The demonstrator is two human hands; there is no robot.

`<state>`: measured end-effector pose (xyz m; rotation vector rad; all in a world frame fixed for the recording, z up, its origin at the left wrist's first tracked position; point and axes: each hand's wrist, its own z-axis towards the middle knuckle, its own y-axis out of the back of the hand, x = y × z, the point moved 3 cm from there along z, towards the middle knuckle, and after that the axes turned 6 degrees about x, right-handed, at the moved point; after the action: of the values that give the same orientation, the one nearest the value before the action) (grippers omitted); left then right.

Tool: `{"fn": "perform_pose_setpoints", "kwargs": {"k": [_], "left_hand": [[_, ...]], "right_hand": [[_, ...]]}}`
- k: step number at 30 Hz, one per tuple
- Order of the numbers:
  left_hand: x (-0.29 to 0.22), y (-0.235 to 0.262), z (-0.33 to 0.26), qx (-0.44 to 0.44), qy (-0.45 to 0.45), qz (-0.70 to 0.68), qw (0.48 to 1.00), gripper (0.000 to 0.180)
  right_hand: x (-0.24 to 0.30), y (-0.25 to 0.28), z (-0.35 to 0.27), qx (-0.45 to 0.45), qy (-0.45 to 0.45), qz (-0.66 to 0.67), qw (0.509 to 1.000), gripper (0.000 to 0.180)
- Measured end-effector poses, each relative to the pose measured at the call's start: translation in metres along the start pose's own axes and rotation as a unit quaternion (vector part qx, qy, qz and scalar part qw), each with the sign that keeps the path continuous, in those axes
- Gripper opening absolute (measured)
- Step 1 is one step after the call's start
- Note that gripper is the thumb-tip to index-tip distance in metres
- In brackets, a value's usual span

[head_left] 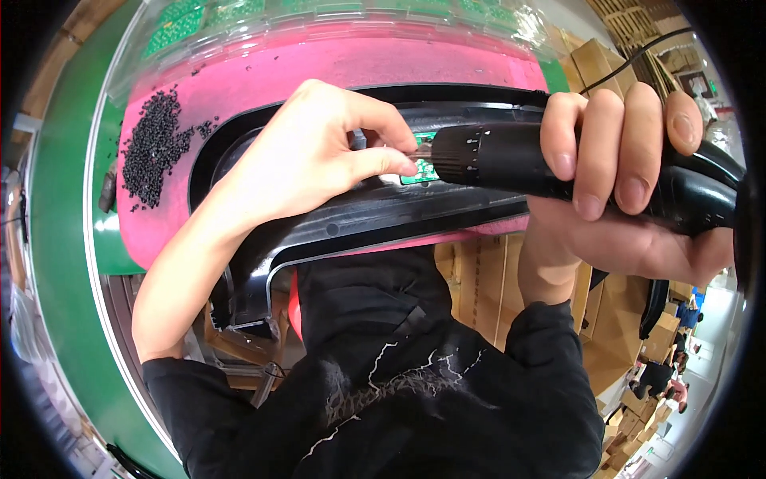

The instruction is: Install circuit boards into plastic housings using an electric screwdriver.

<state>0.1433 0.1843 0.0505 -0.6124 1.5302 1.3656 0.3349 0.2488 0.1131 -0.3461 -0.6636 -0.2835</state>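
Note:
My right hand wraps round a black electric screwdriver, held almost level with its nose pointing left. At that nose, the thumb and forefinger of my left hand pinch around the bit; whether a screw sits between them is hidden. Just beneath lies a small green circuit board, partly covered by the fingertips and the tool. The board rests inside a long, curved, glossy black plastic housing. A small grey-blue piece shows in the curve of my left hand; I cannot make out what it is.
A loose heap of small black screws lies on the pink mat, left of the housing. Clear plastic trays with green circuit boards stand along the back. A black cable arcs at upper right. Cardboard boxes stand below right.

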Motion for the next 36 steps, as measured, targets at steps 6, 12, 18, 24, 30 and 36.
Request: {"fn": "perform_pose_setpoints", "kwargs": {"k": [6, 12, 18, 24, 30, 36], "left_hand": [[0.002, -0.006, 0.002, 0.029, 0.025, -0.08, 0.996, 0.035], [0.015, -0.012, -0.005, 0.014, -0.043, 0.205, 0.978, 0.043], [0.011, -0.01, 0.002, 0.057, -0.02, 0.179, 0.982, 0.038], [0.011, -0.008, 0.003, 0.066, -0.023, 0.172, 0.983, 0.035], [-0.002, 0.003, -0.005, -0.012, -0.046, 0.183, 0.982, 0.025], [-0.051, 0.03, -0.042, -0.146, -0.025, 0.26, 0.954, 0.017]], "right_hand": [[0.005, 0.019, 0.005, 0.085, -0.018, 0.003, 0.996, 0.068], [0.012, 0.043, -0.013, 0.012, -0.087, -0.119, 0.989, 0.069], [0.007, 0.057, -0.022, -0.062, -0.099, -0.112, 0.987, 0.067], [-0.007, 0.057, -0.021, -0.074, -0.107, -0.1, 0.986, 0.062], [-0.016, 0.052, -0.021, -0.204, -0.141, -0.125, 0.961, 0.054], [-0.01, 0.042, -0.022, -0.096, -0.127, -0.256, 0.954, 0.058]]}}
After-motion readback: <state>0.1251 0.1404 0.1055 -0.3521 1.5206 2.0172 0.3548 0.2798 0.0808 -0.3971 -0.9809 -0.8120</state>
